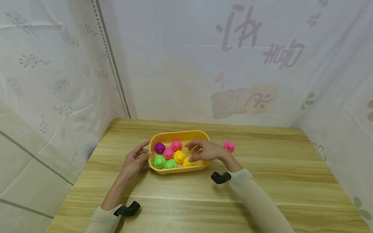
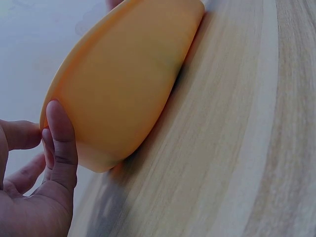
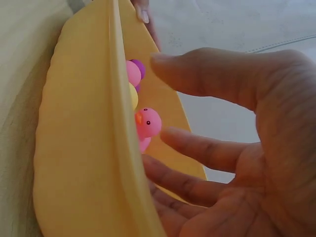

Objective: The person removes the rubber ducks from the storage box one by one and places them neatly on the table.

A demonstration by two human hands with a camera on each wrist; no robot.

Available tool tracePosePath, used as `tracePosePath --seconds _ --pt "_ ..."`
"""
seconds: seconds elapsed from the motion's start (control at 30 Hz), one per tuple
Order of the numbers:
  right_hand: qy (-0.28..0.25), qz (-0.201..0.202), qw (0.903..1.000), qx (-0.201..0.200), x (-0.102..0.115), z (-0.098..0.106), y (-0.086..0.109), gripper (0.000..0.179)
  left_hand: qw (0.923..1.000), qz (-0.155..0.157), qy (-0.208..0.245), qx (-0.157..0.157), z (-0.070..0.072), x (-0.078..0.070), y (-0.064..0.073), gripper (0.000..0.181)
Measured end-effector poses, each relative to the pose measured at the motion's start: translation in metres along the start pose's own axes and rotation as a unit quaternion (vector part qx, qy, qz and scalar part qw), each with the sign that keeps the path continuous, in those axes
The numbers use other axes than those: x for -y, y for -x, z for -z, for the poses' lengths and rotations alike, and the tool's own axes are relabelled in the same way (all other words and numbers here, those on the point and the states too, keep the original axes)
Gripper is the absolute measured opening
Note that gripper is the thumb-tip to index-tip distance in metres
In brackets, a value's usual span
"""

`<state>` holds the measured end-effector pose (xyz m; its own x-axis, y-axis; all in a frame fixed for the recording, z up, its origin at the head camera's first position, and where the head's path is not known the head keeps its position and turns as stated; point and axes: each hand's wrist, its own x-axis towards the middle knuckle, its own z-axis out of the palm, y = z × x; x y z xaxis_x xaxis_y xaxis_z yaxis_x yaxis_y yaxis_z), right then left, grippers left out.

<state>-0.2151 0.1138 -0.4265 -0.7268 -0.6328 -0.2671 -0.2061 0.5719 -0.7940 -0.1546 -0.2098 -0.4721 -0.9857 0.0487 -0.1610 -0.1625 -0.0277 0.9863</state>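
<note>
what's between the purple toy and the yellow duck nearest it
A pink duck sits between the purple toy and that yellow duck; the head view shows it.

In the head view the right hand point(image 1: 206, 150) hides part of the tray point(image 1: 195, 136) at 3 o'clock and of a yellow duck point(image 1: 187, 163) at 4 o'clock inside; the left sleeve point(image 1: 103, 220) and right sleeve point(image 1: 257, 195) run off at 7 and 5. The left-wrist view crops the tray at 12 and the left hand point(image 2: 42, 200) at 8. From the right wrist, the tray's wall hides parts of the ducks point(image 3: 150, 122)
</note>
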Motion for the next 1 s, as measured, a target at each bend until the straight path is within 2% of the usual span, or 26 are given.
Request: tracePosePath --seconds 0.4,0.77,1.0 --pt "0.039 -0.04 0.997 0.053 0.004 -0.001 -0.013 0.051 1.0 0.005 0.001 -0.001 -0.001 -0.002 0.001 0.054" --pt "0.05 -0.068 0.995 0.053 0.006 -0.006 -0.017 0.036 1.0 0.004 0.006 -0.001 0.0 -0.001 0.001 0.054" --pt "0.073 -0.065 0.9942 0.045 0.005 -0.009 -0.016 0.029 0.9999 0.002 0.01 0.0 0.0 0.0 0.0 0.055"
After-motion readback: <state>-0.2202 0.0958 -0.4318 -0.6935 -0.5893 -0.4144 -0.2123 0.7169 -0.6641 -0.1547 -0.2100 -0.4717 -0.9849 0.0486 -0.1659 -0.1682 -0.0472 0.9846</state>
